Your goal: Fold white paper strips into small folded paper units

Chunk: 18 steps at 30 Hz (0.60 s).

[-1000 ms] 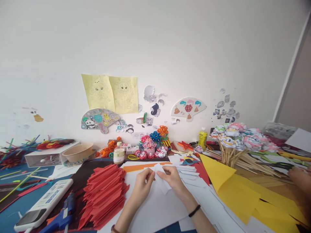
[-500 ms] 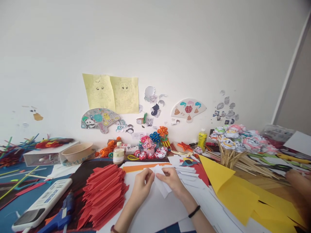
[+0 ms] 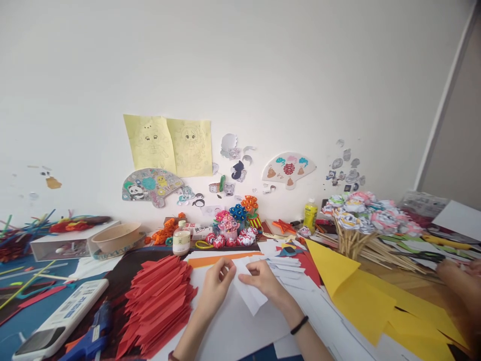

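Note:
Between my hands is a small folded piece of white paper, its lower end slanting down to the right. My left hand pinches its upper left edge with thumb and bent fingers. On the other side, my right hand grips the paper's right edge between thumb and fingers. Both hands are above a large white sheet. Left of them lies a pile of folded red paper strips. White folded strips lie just right of my right hand.
Yellow paper sheets spread at the right, where another person's hand shows. Paper flowers on sticks stand behind. A blue glue gun and a white power strip lie left. A small bottle stands at the back.
The white paper's free lower end has swung slightly downward, and more of it shows. My hands keep nearly the same place. The whole view has shifted a little.

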### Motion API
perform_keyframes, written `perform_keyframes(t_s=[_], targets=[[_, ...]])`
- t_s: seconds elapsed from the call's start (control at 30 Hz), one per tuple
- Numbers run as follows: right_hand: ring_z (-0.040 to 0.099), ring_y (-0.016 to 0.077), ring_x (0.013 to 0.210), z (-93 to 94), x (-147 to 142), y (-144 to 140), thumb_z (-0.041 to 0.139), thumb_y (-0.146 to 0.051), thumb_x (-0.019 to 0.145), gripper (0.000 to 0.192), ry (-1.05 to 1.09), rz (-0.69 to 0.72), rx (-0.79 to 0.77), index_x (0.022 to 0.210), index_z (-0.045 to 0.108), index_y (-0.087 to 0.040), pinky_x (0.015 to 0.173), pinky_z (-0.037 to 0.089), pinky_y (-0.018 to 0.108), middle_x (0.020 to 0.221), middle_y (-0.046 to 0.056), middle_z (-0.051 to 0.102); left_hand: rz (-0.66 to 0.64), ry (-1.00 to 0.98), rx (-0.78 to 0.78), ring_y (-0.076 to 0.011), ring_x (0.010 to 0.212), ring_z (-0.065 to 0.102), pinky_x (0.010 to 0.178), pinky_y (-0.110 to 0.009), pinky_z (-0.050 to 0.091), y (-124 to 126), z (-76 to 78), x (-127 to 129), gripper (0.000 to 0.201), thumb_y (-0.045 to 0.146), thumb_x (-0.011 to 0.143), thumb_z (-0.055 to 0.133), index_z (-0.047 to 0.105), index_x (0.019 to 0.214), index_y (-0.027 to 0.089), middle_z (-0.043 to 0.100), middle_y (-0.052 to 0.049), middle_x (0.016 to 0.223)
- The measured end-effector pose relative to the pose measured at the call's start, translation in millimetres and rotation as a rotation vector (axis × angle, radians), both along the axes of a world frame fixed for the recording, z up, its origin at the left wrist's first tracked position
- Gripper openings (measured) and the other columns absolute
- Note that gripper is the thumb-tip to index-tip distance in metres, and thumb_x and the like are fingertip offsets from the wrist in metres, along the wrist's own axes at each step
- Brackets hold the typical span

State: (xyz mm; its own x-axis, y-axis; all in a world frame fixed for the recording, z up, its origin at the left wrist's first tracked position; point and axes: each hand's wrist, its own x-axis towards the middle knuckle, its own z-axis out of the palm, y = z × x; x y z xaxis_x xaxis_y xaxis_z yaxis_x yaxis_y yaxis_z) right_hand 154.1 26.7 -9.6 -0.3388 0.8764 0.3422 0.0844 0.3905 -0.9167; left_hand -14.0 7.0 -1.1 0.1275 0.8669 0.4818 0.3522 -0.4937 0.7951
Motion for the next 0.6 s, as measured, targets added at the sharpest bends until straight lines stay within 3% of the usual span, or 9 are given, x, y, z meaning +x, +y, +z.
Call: perform_keyframes(t_s=[0.1, 0.2, 0.33, 0.43, 0.6], targets=[[0.027, 0.0072, 0.050, -0.8, 0.8, 1.9, 0.067, -0.036, 0.073, 0.040, -0.025, -0.018, 0.014, 0.048, 0.041, -0.017, 0.047, 0.018, 0.022, 0.052, -0.007, 0.027, 0.023, -0.027, -0.008, -0.0122, 0.058, 0.045, 0.054, -0.022, 0.035, 3.9, -2.7, -1.2, 0.027, 0.044, 0.084, 0.052, 0.057, 0.078, 0.018, 0.054, 0.001, 0.068], [0.045, 0.0110, 0.056, -3.5, 4.7, 8.4, 0.068, -0.038, 0.071, 0.025, 0.024, -0.133, 0.039, 0.069, 0.064, -0.014, 0.051, 0.033, 0.022, 0.063, -0.002, 0.053, 0.065, -0.168, -0.041, -0.0118, 0.056, 0.047, 0.053, -0.021, 0.036, 9.2, -6.1, -2.3, 0.031, 0.049, 0.081, 0.054, 0.055, 0.077, 0.018, 0.053, 0.002, 0.064], [0.055, 0.0134, 0.055, -7.6, 11.3, 18.7, 0.072, -0.046, 0.066, 0.050, 0.139, -0.356, -0.019, 0.105, 0.062, -0.016, 0.048, 0.040, 0.023, 0.080, 0.003, 0.063, 0.061, -0.438, -0.143, -0.0072, 0.045, 0.042, 0.044, -0.018, 0.032, 12.1, -4.3, -2.7, 0.033, 0.050, 0.076, 0.059, 0.053, 0.080, 0.017, 0.056, 0.004, 0.062], [0.054, 0.0119, 0.046, -9.9, 8.2, 20.3, 0.067, -0.055, 0.068, 0.059, 0.204, -0.297, -0.141, 0.110, 0.055, -0.016, 0.037, 0.035, 0.020, 0.076, 0.002, 0.063, 0.032, -0.563, -0.195, -0.0064, 0.045, 0.045, 0.046, -0.019, 0.036, 10.2, -1.2, -0.3, 0.034, 0.048, 0.072, 0.064, 0.052, 0.078, 0.017, 0.062, 0.001, 0.066], [0.052, 0.0100, 0.042, -15.8, -9.0, 14.7, 0.063, -0.057, 0.072, 0.050, 0.146, -0.065, -0.189, 0.092, 0.063, -0.012, 0.038, 0.035, 0.020, 0.065, 0.003, 0.062, -0.084, -0.572, -0.257, -0.0105, 0.053, 0.053, 0.053, -0.022, 0.042, 7.8, -7.3, 9.6, 0.034, 0.049, 0.071, 0.065, 0.051, 0.076, 0.018, 0.061, 0.002, 0.063]])
